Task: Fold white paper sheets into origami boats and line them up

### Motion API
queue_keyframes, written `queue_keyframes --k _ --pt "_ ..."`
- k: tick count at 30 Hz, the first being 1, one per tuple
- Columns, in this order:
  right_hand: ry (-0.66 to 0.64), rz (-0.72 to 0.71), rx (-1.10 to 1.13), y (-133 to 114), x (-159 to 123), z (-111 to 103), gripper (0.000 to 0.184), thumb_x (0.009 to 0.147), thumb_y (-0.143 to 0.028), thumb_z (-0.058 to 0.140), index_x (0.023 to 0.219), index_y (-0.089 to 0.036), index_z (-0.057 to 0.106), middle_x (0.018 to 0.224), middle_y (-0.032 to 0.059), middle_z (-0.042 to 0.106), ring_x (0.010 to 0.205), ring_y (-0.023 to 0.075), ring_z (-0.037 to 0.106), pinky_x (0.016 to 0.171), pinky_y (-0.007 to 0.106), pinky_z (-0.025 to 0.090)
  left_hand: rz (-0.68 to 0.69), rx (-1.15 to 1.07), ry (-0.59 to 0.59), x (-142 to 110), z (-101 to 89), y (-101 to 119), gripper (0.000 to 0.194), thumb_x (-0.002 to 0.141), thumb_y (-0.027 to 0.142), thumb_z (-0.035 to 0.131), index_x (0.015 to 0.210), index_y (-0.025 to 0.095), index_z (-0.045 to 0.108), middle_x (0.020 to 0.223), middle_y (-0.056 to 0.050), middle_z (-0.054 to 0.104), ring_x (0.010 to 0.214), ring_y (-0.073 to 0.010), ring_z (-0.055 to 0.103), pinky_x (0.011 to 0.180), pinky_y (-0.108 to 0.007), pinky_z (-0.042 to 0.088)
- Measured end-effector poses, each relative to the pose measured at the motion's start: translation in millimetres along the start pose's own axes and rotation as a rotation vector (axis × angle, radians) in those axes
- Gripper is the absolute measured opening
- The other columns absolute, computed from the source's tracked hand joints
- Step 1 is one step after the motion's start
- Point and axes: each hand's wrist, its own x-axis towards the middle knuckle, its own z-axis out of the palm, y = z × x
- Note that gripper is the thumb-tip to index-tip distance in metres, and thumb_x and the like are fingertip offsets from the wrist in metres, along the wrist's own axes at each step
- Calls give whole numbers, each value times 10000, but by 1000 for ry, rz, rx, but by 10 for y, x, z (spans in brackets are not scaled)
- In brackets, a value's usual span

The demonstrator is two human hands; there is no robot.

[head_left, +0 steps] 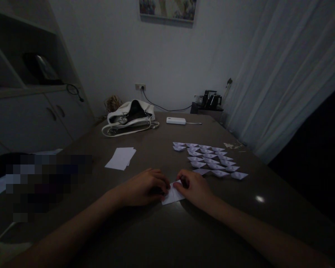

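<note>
Between my hands, a small folded sheet of white paper (173,195) lies on the dark table near its front middle. My left hand (147,187) has its fingers curled on the paper's left side. From the right, my right hand (194,188) pinches the paper's upper right edge between thumb and fingers. Folded paper boats (211,155) stand in several rows beyond my right hand. A short stack of flat white paper sheets (119,159) rests on the table beyond my left hand.
At the back left of the table (156,145) sits a white handbag (131,115). A white power bank (175,121) with a short cable lies at the back middle. Torn scraps (229,146) are near the right edge. A black kettle (213,100) stands past the table, beside a curtain (268,82).
</note>
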Motion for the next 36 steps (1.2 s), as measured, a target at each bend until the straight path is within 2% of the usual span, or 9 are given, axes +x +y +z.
queue_keyframes --k 4,7,10,16,23,27,31,36 --pt "23 -87 36 -1 -17 -4 152 750 -179 670 897 -179 634 696 -9 598 594 111 514 558 220 339 -14 -4 -12 -7 8 -14 143 824 170 639 962 208 655 1055 -31 664 1008 -208 554 876 -336 392" --pt "8 -32 62 5 -21 -1 256 744 -225 691 985 -172 623 699 -2 606 600 121 528 556 227 347 -21 -5 -18 -2 8 -11 156 829 177 635 981 210 651 1070 -32 658 1019 -211 545 880 -334 389" --pt "-15 17 54 22 -19 10 270 742 -240 696 990 -171 617 685 -3 606 614 131 540 552 233 346 -26 3 -22 6 1 6 204 836 184 629 1038 213 634 1092 -35 647 1035 -215 532 900 -339 376" --pt "18 -1 142 61 -2 30 356 734 -146 672 1071 -182 563 800 4 618 627 114 538 568 227 394 -30 45 -50 7 -18 32 239 840 188 613 1076 225 609 1163 -31 621 1061 -228 514 922 -347 353" --pt "22 -47 333 12 7 27 323 738 -45 597 1027 -180 543 814 2 623 642 101 577 585 213 469 -50 92 -38 -2 8 49 252 825 173 604 1070 227 586 1114 -49 614 1060 -240 515 938 -376 342" --pt "-12 -47 366 -30 0 17 235 730 -27 594 921 -164 581 769 6 641 671 115 607 620 232 491 -39 96 -37 3 14 49 263 831 183 593 1091 222 577 1116 -60 610 1052 -242 517 933 -371 353" --pt "-28 19 335 -7 19 5 137 729 -74 644 839 -149 611 699 6 638 610 112 589 561 219 468 -33 138 -43 -2 14 50 336 824 183 599 1155 231 557 1122 -58 623 1048 -251 514 927 -389 342" --pt "-53 84 179 28 42 -28 84 733 -144 688 804 -144 642 638 7 639 568 112 577 515 213 414 -12 146 -47 -12 3 70 347 838 185 585 1179 241 554 1169 -49 617 1069 -248 504 936 -390 324"
